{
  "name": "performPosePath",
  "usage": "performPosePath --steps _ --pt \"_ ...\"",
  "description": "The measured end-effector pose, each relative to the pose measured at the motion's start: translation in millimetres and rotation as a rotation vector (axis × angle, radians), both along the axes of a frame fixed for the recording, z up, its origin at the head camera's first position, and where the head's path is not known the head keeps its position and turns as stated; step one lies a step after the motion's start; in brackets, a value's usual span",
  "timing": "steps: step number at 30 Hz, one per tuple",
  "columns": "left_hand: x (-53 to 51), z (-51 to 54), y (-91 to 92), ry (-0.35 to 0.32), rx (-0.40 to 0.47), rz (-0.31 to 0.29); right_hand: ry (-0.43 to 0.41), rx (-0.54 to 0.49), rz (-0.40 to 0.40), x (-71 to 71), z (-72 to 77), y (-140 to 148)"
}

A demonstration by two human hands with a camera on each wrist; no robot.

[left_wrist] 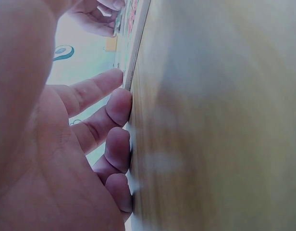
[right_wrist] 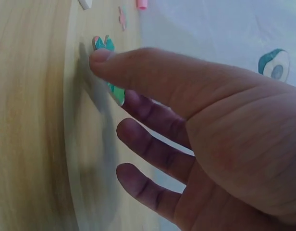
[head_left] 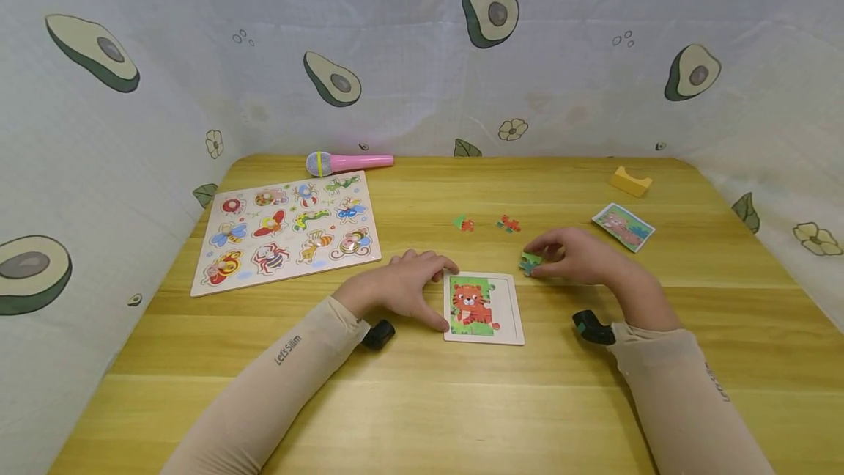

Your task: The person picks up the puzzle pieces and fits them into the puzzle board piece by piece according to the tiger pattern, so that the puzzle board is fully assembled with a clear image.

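Observation:
A small square puzzle board (head_left: 506, 314) lies on the table, its left part filled with pieces picturing an orange tiger (head_left: 471, 303). My left hand (head_left: 407, 288) rests at the board's left edge, thumb near the lower corner and index finger near the upper one. In the left wrist view its fingertips touch the tabletop beside the board's edge. To the right of the board, my right hand (head_left: 580, 259) pinches a green puzzle piece (head_left: 530, 263) between thumb and fingers. The right wrist view shows the thumb across that piece (right_wrist: 118, 94), held above the table.
Two loose pieces, one orange and green (head_left: 464, 223), one mostly orange (head_left: 509, 223), lie behind the board. A picture card (head_left: 624, 227) and a yellow block (head_left: 631, 182) are at the right. A large insect puzzle board (head_left: 286, 233) and a pink microphone (head_left: 359, 162) lie at the back left.

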State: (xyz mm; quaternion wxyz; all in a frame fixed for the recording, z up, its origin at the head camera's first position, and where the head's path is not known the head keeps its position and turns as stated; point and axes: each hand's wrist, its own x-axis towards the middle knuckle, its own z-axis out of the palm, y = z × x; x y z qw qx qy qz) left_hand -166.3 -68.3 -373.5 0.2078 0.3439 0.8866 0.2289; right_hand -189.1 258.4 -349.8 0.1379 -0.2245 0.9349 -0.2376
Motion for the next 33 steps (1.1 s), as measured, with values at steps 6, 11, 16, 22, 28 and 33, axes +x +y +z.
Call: performPosePath --steps 6,11,16,22,28,33 --pt "0.3 -1.0 -0.3 0.001 0.003 -0.001 -0.024 -0.05 0.015 1.9 2.4 -0.4" --pt "1.2 -2.3 -0.6 -0.002 0.006 -0.001 -0.051 -0.073 0.04 3.4 3.3 -4.1" --pt "1.3 -4.1 -0.6 0.0 0.008 -0.002 -0.081 -0.065 0.077 5.3 3.4 -15.2" --pt "0.2 -4.1 -0.2 0.006 0.002 -0.001 -0.073 -0.085 0.171 8.1 1.5 -28.1" --pt "-0.1 -3.5 -0.3 0.014 0.002 0.0 -0.106 -0.075 0.2 9.7 0.6 -35.8" --pt "-0.3 -3.3 -0.6 0.02 -0.002 -0.004 -0.121 -0.055 0.192 10.0 -0.4 -39.1"
